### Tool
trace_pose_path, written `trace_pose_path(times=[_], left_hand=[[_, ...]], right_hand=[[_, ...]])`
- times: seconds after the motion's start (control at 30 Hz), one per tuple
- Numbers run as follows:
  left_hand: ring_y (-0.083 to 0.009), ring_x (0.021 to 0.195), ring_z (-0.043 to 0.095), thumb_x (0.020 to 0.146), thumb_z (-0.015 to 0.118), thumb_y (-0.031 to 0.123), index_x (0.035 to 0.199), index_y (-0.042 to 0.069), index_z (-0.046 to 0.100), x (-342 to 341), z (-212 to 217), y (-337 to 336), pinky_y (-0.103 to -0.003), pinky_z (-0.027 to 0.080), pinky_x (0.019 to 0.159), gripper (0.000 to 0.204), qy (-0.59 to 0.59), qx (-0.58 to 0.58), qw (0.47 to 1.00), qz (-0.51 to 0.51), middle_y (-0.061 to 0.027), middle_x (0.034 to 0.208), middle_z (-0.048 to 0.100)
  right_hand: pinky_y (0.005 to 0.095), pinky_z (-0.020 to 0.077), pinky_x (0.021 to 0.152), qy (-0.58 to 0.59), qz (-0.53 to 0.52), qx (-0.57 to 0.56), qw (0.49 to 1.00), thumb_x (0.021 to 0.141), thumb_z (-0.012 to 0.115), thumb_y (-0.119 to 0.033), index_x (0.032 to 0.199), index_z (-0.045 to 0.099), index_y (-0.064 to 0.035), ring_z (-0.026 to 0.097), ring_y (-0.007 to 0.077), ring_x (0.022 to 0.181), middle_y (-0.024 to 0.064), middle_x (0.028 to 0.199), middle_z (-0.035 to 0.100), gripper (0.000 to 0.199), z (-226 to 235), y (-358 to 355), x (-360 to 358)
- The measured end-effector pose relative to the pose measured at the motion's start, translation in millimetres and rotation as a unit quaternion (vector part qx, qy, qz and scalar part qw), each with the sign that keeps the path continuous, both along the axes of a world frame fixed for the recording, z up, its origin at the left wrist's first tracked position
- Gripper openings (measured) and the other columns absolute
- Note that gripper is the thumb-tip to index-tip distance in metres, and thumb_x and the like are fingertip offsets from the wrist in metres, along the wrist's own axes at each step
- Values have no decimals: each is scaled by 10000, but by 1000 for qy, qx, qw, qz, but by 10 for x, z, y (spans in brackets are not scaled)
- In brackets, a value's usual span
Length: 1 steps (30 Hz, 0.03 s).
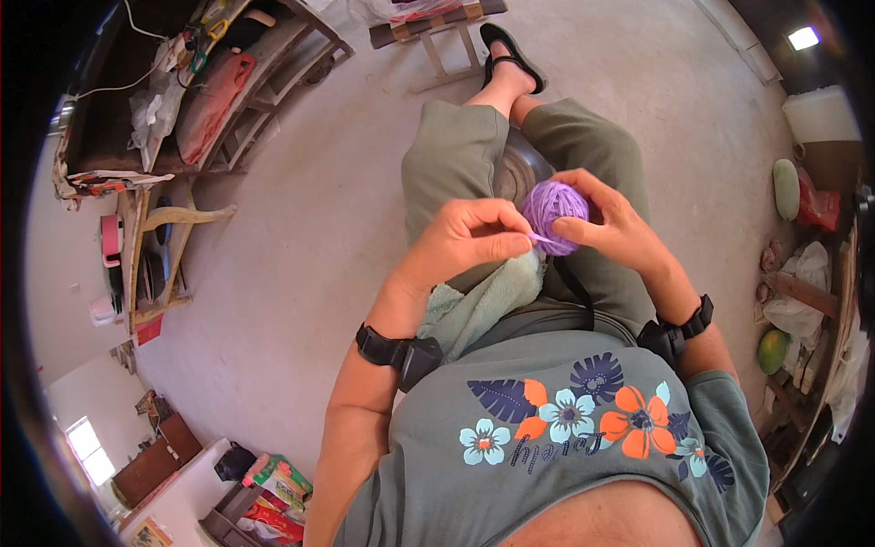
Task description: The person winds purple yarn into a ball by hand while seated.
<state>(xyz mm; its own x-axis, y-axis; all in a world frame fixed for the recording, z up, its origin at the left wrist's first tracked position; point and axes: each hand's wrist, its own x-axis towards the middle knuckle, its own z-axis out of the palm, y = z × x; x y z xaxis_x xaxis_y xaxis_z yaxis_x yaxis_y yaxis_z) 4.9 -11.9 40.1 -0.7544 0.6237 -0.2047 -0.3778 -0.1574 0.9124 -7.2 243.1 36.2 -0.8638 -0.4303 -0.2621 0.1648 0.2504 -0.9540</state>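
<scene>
Above my lap, my right hand [612,221] is curled around a ball of purple yarn [552,206], fingers over its far side and thumb on its near side. My left hand [472,240] is closed in a pinch at the ball's left edge. A short length of purple yarn [541,239] runs from its fingertips to the ball. Below the left hand, a pale green cloth [497,294] lies across my lap. A dark strap [572,284] hangs near the ball. Black bands with small boxes circle both wrists.
A wooden shelf unit [273,91] with bags and scissors stands at the far left, a wooden stand [187,217] nearer. A low bench [437,23] is ahead. Along the right lie a green gourd [786,189], plastic bags [807,278] and a melon [773,350]. Boxes [264,501] sit at lower left.
</scene>
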Motion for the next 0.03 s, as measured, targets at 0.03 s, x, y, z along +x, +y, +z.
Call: trace_pose_path(times=[0.03], left_hand=[[-83,856,603,895,718,69,1021,7,715,-23,-10,-15,-223,469,760,141,-2,-5,1000,12,-28,931,673]], right_hand=[[308,470,952,-77,24,-70,994,829,771,-352,1331,536,-94,623,201,1014,122,1085,657,612,-62,14,12]])
